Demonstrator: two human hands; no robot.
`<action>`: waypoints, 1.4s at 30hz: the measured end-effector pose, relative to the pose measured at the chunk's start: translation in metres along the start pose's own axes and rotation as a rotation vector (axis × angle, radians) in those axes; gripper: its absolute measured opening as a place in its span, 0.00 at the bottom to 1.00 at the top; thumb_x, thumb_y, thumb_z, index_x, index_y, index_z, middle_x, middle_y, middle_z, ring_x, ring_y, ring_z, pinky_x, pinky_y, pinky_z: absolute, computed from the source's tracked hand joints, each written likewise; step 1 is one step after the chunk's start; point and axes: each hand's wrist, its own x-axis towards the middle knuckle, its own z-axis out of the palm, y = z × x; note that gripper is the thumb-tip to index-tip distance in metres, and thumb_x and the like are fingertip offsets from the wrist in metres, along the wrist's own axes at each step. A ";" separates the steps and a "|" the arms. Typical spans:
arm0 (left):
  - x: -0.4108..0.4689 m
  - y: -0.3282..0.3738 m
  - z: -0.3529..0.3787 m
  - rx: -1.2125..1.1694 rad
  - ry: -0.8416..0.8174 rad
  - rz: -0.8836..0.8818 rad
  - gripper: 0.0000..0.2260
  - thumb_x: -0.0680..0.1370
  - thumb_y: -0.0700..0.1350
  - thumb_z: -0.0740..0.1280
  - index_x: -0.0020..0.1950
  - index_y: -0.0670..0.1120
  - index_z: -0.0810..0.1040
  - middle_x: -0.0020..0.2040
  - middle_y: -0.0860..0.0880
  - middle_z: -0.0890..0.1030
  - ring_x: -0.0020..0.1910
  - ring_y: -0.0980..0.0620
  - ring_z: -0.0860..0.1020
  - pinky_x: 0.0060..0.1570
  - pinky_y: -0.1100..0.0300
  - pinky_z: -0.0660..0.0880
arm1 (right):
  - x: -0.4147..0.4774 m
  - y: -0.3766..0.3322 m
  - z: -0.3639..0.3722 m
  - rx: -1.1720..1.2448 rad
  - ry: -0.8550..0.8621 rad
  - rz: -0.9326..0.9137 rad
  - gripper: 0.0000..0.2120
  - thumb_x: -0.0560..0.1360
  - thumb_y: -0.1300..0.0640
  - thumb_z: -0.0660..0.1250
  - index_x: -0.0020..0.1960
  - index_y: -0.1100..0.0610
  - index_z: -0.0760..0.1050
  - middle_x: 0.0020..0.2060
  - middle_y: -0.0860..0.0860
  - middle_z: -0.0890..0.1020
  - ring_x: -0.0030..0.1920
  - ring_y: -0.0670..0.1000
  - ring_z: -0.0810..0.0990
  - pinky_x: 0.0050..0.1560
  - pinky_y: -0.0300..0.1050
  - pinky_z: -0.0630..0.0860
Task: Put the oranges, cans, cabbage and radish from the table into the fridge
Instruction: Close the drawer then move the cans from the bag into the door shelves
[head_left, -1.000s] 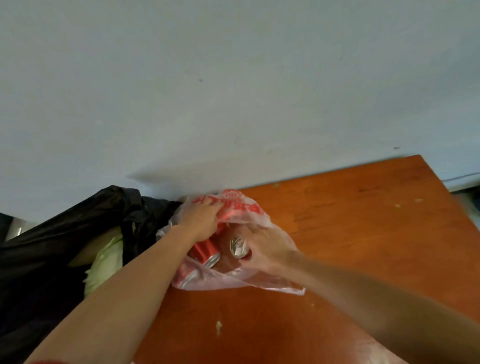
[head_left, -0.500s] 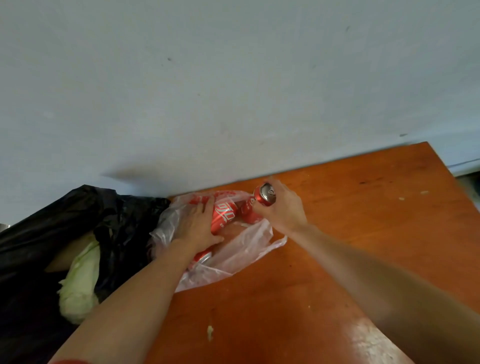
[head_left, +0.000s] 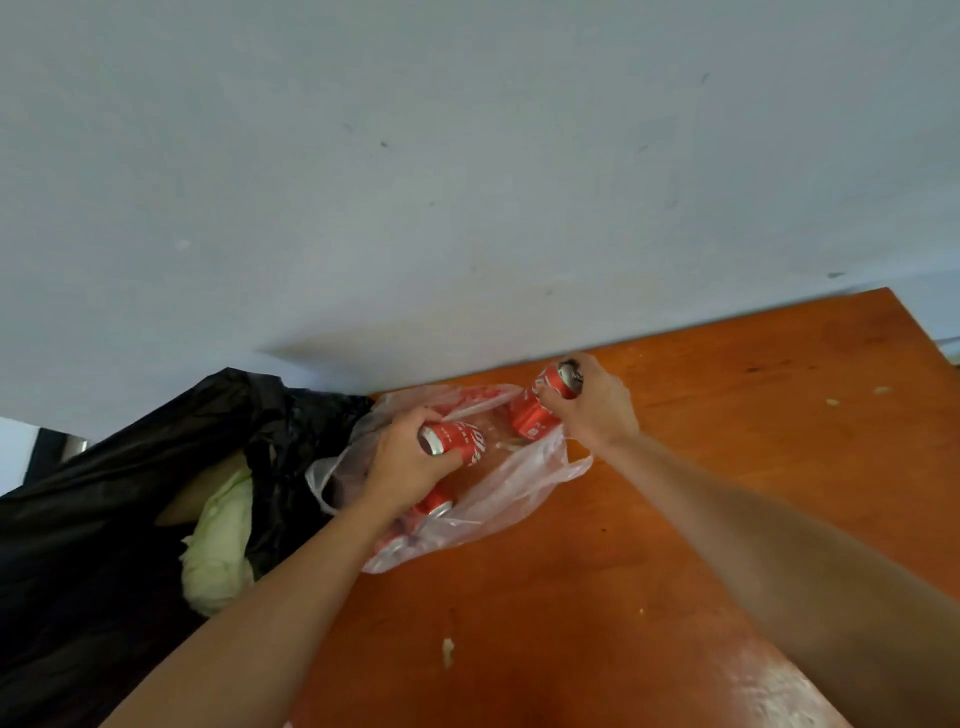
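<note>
A clear plastic bag (head_left: 519, 483) with red print lies on the wooden table (head_left: 727, 467) near the wall. My left hand (head_left: 405, 457) grips a red can (head_left: 457, 439) lying on its side inside the bag's mouth. My right hand (head_left: 592, 405) grips another red can (head_left: 545, 400) by its top end, tilted at the bag's right edge. More red cans (head_left: 431, 512) lie deeper in the bag under my left wrist. A pale green cabbage (head_left: 218, 545) shows inside a black bag (head_left: 104, 493) at the left.
A grey wall (head_left: 467, 182) runs right behind the table. The black bag takes up the table's left end. Small crumbs (head_left: 447, 652) dot the wood at the front and far right. The table's right corner is at the upper right.
My left hand has closed round a can in the bag where before it lay on it. My right hand still holds its can near the bag's right edge, shifted slightly right.
</note>
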 end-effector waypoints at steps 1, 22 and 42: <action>-0.005 0.002 -0.005 0.044 0.011 0.013 0.23 0.62 0.50 0.79 0.54 0.50 0.77 0.51 0.48 0.80 0.46 0.50 0.79 0.49 0.51 0.79 | -0.004 0.000 0.001 -0.029 -0.014 -0.025 0.30 0.68 0.39 0.70 0.64 0.52 0.68 0.54 0.51 0.80 0.53 0.53 0.80 0.55 0.54 0.79; -0.129 0.076 -0.065 0.730 0.060 0.660 0.22 0.78 0.54 0.62 0.70 0.45 0.67 0.64 0.44 0.72 0.61 0.43 0.71 0.61 0.50 0.70 | -0.211 -0.038 -0.079 -0.299 0.178 -0.280 0.35 0.66 0.47 0.76 0.69 0.52 0.66 0.62 0.50 0.74 0.60 0.54 0.77 0.59 0.48 0.76; -0.492 0.331 0.224 0.602 -0.255 1.683 0.12 0.74 0.50 0.64 0.54 0.46 0.75 0.51 0.46 0.75 0.51 0.44 0.75 0.44 0.49 0.77 | -0.712 0.204 -0.280 -0.510 0.825 0.395 0.32 0.67 0.42 0.73 0.67 0.49 0.69 0.59 0.49 0.76 0.54 0.54 0.78 0.50 0.46 0.76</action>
